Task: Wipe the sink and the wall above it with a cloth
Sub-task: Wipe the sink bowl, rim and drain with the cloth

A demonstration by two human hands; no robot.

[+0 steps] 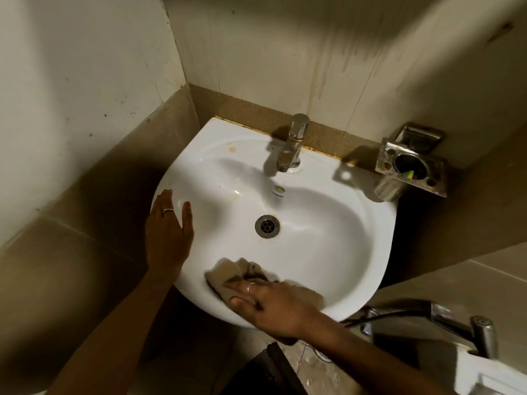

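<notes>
A white ceramic sink (328,223) is fixed in a corner, with a metal drain (267,226) in the bowl and a chrome tap (293,143) at the back. My right hand (273,305) presses a crumpled beige cloth (236,273) onto the sink's front rim. My left hand (168,229) rests flat on the left rim, fingers apart, holding nothing. The stained white wall (285,58) rises above the tap, with brown streaks running down it.
A metal toothbrush holder (410,166) hangs on the wall right of the sink, with a soap dish behind it. A hand sprayer and hose (445,317) lie at lower right by a white fixture. Beige tiled walls close in on the left and right.
</notes>
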